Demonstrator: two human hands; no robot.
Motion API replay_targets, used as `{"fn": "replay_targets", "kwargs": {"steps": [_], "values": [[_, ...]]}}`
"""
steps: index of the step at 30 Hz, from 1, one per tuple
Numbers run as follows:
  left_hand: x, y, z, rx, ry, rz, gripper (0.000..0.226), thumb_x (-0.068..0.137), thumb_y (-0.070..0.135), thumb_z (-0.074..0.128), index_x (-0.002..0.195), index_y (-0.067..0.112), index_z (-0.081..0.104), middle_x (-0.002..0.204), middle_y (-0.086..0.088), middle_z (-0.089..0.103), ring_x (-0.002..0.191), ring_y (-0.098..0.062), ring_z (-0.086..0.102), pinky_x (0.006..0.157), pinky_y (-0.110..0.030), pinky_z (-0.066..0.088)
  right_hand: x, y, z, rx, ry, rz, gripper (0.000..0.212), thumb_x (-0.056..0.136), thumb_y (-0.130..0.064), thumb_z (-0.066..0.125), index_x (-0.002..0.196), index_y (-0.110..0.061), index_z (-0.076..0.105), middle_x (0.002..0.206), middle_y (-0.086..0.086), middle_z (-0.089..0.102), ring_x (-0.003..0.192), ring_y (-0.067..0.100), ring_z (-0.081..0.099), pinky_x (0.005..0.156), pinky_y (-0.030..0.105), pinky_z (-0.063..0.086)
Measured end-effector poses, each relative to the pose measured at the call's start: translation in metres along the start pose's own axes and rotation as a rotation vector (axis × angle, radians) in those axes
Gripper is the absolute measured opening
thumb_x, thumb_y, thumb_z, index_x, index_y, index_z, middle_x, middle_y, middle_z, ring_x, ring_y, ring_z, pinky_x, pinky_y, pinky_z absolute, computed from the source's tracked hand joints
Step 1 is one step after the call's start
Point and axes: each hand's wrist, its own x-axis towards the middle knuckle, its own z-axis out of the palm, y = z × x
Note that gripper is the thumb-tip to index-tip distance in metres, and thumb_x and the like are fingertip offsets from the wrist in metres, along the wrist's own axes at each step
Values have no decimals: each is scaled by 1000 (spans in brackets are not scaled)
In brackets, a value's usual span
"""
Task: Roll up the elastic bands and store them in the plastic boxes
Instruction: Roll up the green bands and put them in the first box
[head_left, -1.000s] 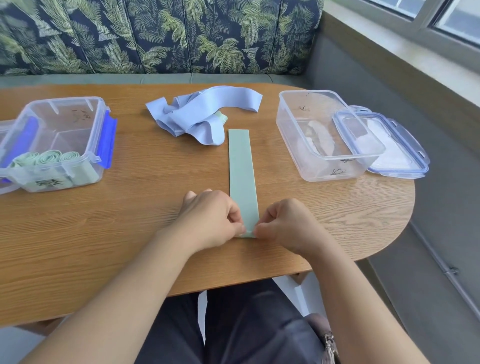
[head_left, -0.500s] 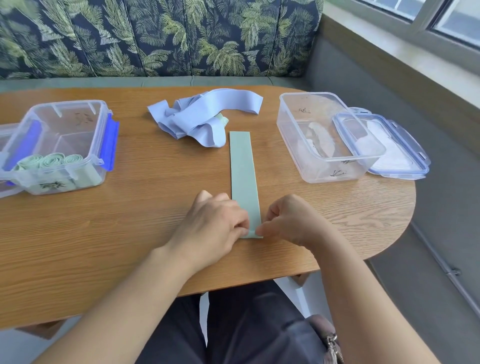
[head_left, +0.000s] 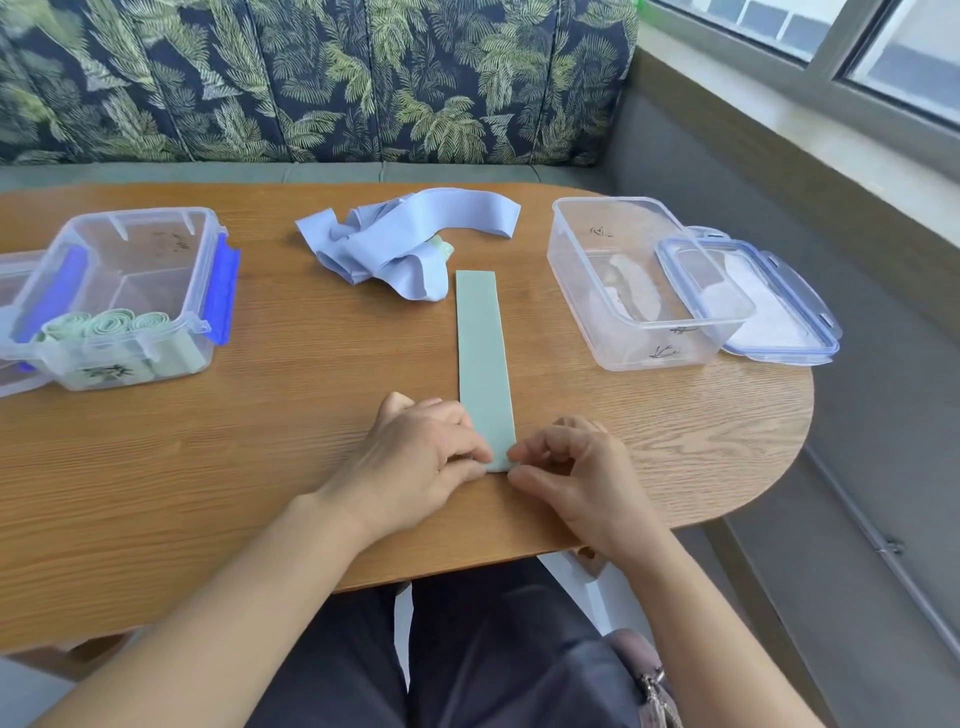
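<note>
The green band (head_left: 482, 358) lay flat and straight on the tabletop (head_left: 249, 467), its near end close to the front edge. The left hand (head_left: 415, 460) and right hand (head_left: 584, 483) apparently pinched that end, fingers curled. Blue bands (head_left: 400, 244) were heaped beside its far end. The left box (head_left: 124, 249) and right box (head_left: 613, 249) stood well apart, their dark markings unreadable.

Bare table (head_left: 311, 441) between left box (head_left: 140, 210) and right box (head_left: 665, 348), blue bands (head_left: 415, 234) heaped beyond, perhaps tangled

No legible text; only unreadable black marks (head_left: 109, 371) on the left plastic box (head_left: 135, 212) and right plastic box (head_left: 691, 348).
</note>
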Motion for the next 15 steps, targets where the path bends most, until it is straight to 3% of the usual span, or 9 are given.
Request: {"fn": "replay_targets", "kwargs": {"steps": [6,10,15], "values": [[-2,-1,4,-42,17,-66,10,89,33,67,95,33,75,88,19,63,94,0,52,92,-25,20,7,-3,2,-139,4,12,3,83,-34,71,81,-32,72,74,-14,51,87,11,50,91,43,41],[-4,2,5,-10,121,-112,3,88,34,68,87,31,69,75,23,58,82,3,52,89,-28,24,13,-4,3,-233,-25,40,10,86,-39,66,84,-30,71,74,-15,52,87,13,53,87,39,42],[0,7,4,135,109,-127,13,90,37,63,80,31,67,73,19,53,79,-2,47,80,-27,16,19,-9,-1,-255,-60,116,16,84,-40,66,74,-29,63,68,-15,55,85,16,57,83,36,44]]}}
